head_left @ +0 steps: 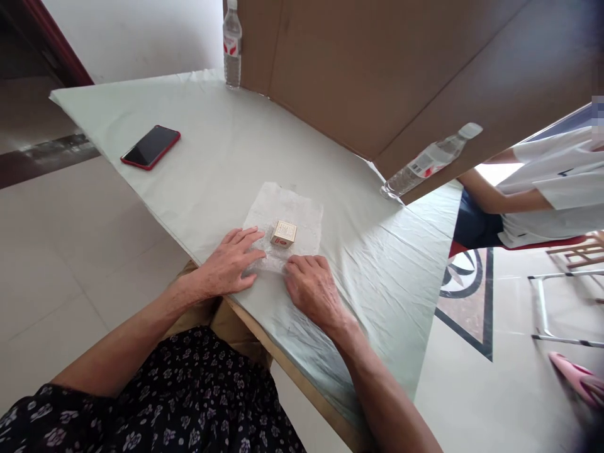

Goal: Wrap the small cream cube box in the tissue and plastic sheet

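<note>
The left hand lies palm down with its fingers parted and loosely bent, fingertips on the near left part of a translucent wrapping sheet; it grips nothing visible. The right hand is curled, knuckles up, over the sheet's near right part (its fingertips are tucked under, so whether they pinch the sheet I cannot tell).

A small printed box sits on the sheet, just beyond the gap between the hands. It is just beside the left fingertips, apart from them, and near the right knuckles; a red mark shows on its front. Both forearms reach in over the worktop's near edge, the left from the lower left, the right from the lower right, so that the hands angle towards each other.

The sheet lies close to that near edge, on a pale green cloth covering the worktop. Towards the worktop's left corner lies a red-cased phone. Along the far side stands a brown cardboard panel, with an upright bottle at its left end and a second bottle nearer the worktop's right edge. Beyond that edge sits another person in a white top.
</note>
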{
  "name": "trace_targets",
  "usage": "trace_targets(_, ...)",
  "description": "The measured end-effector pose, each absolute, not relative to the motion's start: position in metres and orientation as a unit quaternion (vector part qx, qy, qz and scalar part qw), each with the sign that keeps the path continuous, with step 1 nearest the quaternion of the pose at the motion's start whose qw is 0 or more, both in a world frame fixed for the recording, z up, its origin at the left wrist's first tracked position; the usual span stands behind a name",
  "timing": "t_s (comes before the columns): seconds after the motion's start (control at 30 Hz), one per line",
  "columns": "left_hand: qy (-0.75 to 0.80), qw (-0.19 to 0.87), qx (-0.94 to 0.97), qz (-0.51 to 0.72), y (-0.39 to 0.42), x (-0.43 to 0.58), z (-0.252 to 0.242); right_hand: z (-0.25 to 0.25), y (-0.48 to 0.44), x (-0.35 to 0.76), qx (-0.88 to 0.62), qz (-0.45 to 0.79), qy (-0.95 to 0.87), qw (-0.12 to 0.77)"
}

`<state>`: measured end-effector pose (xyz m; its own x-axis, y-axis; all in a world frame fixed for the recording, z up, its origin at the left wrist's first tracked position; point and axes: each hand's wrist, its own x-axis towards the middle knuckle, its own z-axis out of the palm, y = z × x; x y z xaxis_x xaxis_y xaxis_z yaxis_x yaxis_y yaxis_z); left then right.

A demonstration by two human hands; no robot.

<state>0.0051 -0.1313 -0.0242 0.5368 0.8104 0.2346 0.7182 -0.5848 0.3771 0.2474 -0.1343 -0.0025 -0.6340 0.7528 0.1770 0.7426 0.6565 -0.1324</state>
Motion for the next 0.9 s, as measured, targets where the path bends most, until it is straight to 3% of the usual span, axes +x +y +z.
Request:
trace_targets(0.17,0.450,0.099,0.860,0.220,-0.125,0.021,-0.020,-0.009,-0.125,0.250,-0.451,0.027,-0.859,0.239)
trace_targets(0.3,0.495,0.105,0.818,0.273,-0.109,0.033,-0.011,-0.001,-0.107,0.250,-0.469,0.079,-0.830,0.292)
trace_targets(0.6,0.538,0.329,0.685,0.364,-0.068,0.049,-0.011,-0.003,-0.067,0.247,-0.509,0.287,-0.729,0.355)
trace_targets(0.9,0.529,0.396,0.623,0.419,-0.062,0.057,-0.024,-0.027,-0.059,0.242,-0.521,0.348,-0.662,0.412)
